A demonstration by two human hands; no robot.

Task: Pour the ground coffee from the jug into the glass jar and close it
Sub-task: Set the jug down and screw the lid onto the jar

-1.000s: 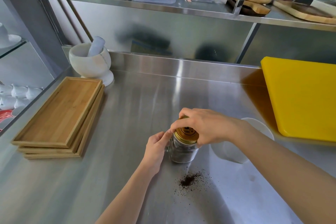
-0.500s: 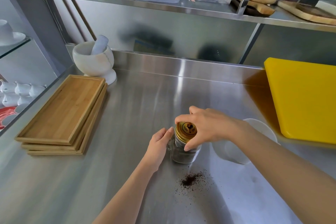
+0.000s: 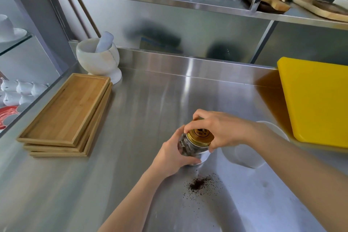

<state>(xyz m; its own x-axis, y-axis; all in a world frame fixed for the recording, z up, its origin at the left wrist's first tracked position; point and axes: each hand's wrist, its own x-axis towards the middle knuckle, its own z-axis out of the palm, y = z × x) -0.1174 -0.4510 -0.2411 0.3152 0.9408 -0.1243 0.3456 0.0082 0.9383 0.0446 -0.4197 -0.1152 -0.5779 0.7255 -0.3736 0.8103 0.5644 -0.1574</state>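
- Left hand (image 3: 174,156) wrapped round body of glass jar (image 3: 190,151), jar tilted, base on or just above steel counter (image 3: 150,109), can't tell which.
- Right hand (image 3: 218,130) clamped over gold lid (image 3: 200,136) on jar mouth, fingers round the rim.
- Dark coffee visible inside jar.
- Spilled coffee grounds (image 3: 197,184) on counter just in front of jar.
- White jug (image 3: 250,154) just right of jar, partly behind right forearm.
- Yellow cutting board (image 3: 316,103) further right of jar.
- Stacked wooden trays (image 3: 66,117) well left of jar; white mortar and pestle (image 3: 99,58) behind them.
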